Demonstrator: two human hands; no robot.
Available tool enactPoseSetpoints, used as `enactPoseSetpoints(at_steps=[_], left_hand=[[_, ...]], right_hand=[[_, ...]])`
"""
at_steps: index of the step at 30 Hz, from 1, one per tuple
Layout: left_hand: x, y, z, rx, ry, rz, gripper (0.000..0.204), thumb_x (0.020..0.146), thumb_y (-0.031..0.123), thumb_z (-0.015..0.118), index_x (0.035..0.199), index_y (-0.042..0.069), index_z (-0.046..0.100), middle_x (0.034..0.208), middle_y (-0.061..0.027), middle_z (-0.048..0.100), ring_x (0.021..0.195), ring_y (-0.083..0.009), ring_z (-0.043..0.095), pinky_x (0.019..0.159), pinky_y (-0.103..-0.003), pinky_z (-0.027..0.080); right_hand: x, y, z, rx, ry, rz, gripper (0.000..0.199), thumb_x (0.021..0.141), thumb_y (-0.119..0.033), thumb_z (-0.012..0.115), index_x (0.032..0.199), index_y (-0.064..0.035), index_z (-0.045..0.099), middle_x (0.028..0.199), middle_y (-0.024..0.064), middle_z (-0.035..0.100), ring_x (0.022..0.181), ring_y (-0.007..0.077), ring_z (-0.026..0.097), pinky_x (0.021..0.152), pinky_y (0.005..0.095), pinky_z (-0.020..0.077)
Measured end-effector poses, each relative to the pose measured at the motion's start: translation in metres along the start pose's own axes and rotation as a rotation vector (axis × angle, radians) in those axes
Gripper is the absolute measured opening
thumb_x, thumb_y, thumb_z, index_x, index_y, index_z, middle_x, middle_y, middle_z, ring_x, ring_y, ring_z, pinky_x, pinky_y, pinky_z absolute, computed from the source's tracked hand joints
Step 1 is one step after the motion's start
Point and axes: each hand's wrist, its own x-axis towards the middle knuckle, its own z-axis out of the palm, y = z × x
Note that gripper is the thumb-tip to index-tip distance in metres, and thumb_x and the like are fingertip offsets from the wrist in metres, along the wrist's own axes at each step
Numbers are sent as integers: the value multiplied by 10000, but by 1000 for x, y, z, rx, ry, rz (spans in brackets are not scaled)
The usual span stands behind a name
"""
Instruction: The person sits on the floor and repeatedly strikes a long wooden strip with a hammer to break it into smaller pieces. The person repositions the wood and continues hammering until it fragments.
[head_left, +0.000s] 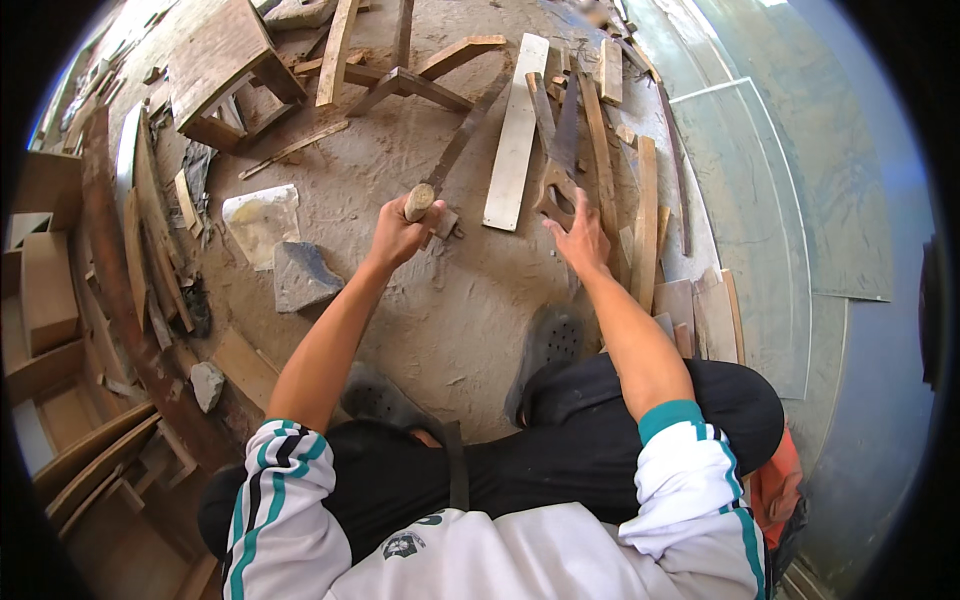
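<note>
The left hand (397, 235) is closed in a fist around a wooden hammer handle (419, 201), its metal head (445, 224) low over the dusty floor (440, 310). The right hand (579, 237) is open, fingers spread, reaching toward a handsaw (560, 170) lying among planks (517, 130), just short of its pale wooden grip.

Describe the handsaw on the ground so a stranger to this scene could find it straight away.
Start at the long pale plank lying on the sandy floor ahead of the person. Just to its right, among darker wooden slats, lies the handsaw, its wooden handle toward the right hand that reaches for it. Its grey metal blade and cut-out grip set it apart from the plain boards around it.
</note>
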Motion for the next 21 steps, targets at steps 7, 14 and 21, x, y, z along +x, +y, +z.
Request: enactPoseSetpoints(at_steps=[7,14,21], left_hand=[[3,-11,2,29,7,-31,329,958,300,712,770,65,579,678,35,555,649,-68,521,576,-286,433],[-1,-11,0,-9,52,-2,333,959,260,707,746,45,567,644,38,517,597,-65,480,533,-289,404],[0,-11,2,14,69,54,281,945,203,693,786,27,544,674,27,480,660,-86,446,587,-299,403]], right_hand=[[53,67,-1,123,260,546,663,989,-477,575,1498,-95,390,1489,227,462,1353,391,489,1055,508,448],[17,41,20,98,-281,175,778,875,-484,721,1401,15,438,1297,247,622,1187,394,619,990,500,503],[21,26,12,327,-179,257,699,788,-321,726,1344,38,499,1192,262,660,1101,396,661,947,476,524]])
